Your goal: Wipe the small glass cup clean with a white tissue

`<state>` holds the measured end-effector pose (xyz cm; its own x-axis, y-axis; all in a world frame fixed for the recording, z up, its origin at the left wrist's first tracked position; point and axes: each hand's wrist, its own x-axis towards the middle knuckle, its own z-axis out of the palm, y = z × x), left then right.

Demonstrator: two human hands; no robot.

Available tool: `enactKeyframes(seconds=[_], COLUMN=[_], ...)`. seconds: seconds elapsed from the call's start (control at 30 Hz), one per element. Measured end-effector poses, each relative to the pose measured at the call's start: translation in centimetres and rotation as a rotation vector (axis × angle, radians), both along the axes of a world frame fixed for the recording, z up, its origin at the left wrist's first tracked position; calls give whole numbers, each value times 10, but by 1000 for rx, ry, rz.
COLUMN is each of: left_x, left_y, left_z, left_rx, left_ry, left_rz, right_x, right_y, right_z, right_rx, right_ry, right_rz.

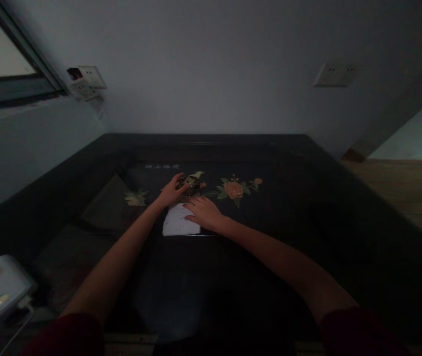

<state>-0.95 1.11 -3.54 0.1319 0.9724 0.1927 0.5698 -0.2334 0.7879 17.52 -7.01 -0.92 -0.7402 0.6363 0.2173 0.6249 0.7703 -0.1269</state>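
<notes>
Dark tabletop point(263, 291) — left hand point(171, 192) grips shiny object point(192, 186), right hand point(207, 213) loosely open on white cloth point(178, 222). Handling underway — steadiness needed, I'd judge.

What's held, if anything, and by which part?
Small dark object, at its left side, in the left hand. Right hand rests over white sheet; grip unclear.
</notes>
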Motion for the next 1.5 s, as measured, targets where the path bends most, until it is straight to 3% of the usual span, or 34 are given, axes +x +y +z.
enactKeyframes(seconds=[0.13,0.27,0.53,0.8,0.93,1.07,1.27,1.37,1.5], left_x=[-3,0,11,17,23,37,75,94,107], left_y=[-1,-3,-5,-13,-13,-15,-45,-65,-78], left_z=[3,2,-11,-2,3,7,12,12,9], left_rx=[1,-20,91,134,154,133,28,-8,85], left_ry=[2,-4,19,49,32,8,-21,-133,-147], left_rz=[-137,-182,-80,46,28,-32,-26,-42,-51], right_x=[4,9,14,19,44,89,153,164,163], right_y=[-3,-12,-28,-25,-26,-31,-44,-47,-47], right_z=[2,3,-8,-2,7,13,10,5,-4], right_rx=[14,19,29,178,149,69,51,46,37], right_ry=[0,24,-19,-89,-14,89,133,150,156], right_rz=[-2,33,90,138,69,-61,-276,-329,-333])
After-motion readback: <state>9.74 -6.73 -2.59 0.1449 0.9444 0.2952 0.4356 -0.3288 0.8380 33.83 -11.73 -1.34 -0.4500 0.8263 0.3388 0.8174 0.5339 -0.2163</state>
